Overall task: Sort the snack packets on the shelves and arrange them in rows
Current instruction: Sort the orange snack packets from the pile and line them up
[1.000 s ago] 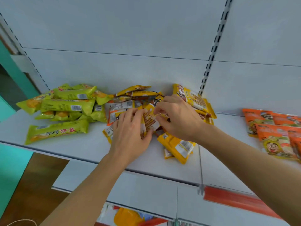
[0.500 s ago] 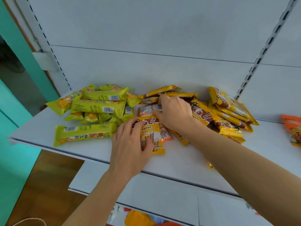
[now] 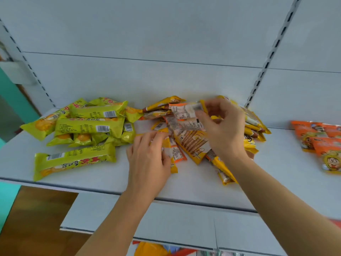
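Both hands are in the middle of the white shelf (image 3: 184, 183), right in a messy heap of yellow-orange snack packets (image 3: 193, 143). The left hand (image 3: 147, 161) lies palm down on the near edge of that heap, fingers curled over a yellow packet (image 3: 170, 154) and pressing it to the shelf, thumb side toward the middle. The right hand (image 3: 223, 126) is lifted a bit above the pile, and its thumb and fingers pinch the end of a pale orange-edged packet (image 3: 184, 111) that shows its back side with the printed label. That packet is blurry, so I can't read anything on it.

Under the right hand there's a packet with wafer sticks pictured on it (image 3: 193, 143), lying flat and angled, and more yellow ones stick out by the wrist toward the shelf front.

To the left, just beside the heap, sits a loose stack of long lime-green packets (image 3: 90, 124), some turned barcode side up. One green packet (image 3: 73, 159) lies alone nearer the front edge. Way off to the right, well apart from the rest, are a few orange packets with cartoon faces (image 3: 321, 143). A lower shelf (image 3: 166, 224) shows below, with wood floor (image 3: 36, 218) at the bottom left.
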Tool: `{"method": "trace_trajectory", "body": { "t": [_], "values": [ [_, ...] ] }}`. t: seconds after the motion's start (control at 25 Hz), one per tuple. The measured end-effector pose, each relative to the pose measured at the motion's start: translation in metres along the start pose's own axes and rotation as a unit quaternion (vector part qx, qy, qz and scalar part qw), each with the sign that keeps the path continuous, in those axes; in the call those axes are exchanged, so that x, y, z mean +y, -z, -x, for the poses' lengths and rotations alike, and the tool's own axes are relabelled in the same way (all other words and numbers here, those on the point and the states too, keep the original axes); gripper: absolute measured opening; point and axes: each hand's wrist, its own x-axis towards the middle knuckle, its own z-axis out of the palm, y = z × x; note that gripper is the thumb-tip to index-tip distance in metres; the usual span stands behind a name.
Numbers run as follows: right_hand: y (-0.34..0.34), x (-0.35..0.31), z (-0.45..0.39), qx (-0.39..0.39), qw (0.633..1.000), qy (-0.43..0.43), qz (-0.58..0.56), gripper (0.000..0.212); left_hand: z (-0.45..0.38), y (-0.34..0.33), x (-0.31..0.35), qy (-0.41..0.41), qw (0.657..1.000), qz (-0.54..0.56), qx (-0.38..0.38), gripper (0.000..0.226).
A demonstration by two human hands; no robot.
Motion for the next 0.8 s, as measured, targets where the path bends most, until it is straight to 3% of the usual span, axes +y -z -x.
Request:
{"method": "trace_trajectory", "body": {
  "t": [0.08,0.12,0.2,0.24,0.32,0.44,0.52,0.6,0.68,0.8],
  "values": [
    [0.017,0.001,0.02,0.011,0.996,0.089,0.029,0.015,-0.006,-0.001,0.021,0.003,0.989,0.144,0.019,0.03],
    [0.025,0.004,0.028,0.003,0.989,0.14,0.048,0.018,-0.009,-0.001,0.034,0.04,0.958,0.284,0.002,0.021],
    [0.038,0.013,0.04,-0.023,0.973,0.216,0.074,0.022,-0.016,0.0,0.06,0.133,0.831,0.536,-0.06,0.024],
    [0.048,0.017,0.042,-0.038,0.968,0.234,0.085,0.022,-0.018,-0.002,0.072,0.16,0.78,0.599,-0.081,0.03],
    [0.07,0.025,0.045,-0.062,0.958,0.259,0.102,0.021,-0.016,-0.009,0.096,0.189,0.734,0.646,-0.097,0.03],
    [0.109,0.034,0.05,-0.069,0.96,0.252,0.098,0.036,-0.01,-0.021,0.125,0.189,0.738,0.64,-0.096,0.017],
    [0.131,0.035,0.049,-0.025,0.983,0.158,0.088,0.042,-0.007,-0.027,0.14,0.172,0.749,0.632,-0.103,0.019],
    [0.155,0.035,0.037,0.028,0.998,0.015,0.045,0.032,-0.004,-0.034,0.159,0.134,0.766,0.618,-0.118,0.02],
    [0.177,0.038,0.021,0.026,0.996,-0.085,0.01,0.022,0.0,-0.039,0.18,0.093,0.778,0.604,-0.146,0.021],
    [0.21,0.045,0.003,0.005,0.993,-0.117,0.025,0.01,0.005,-0.048,0.205,0.079,0.785,0.588,-0.177,0.022]
  ]
}}
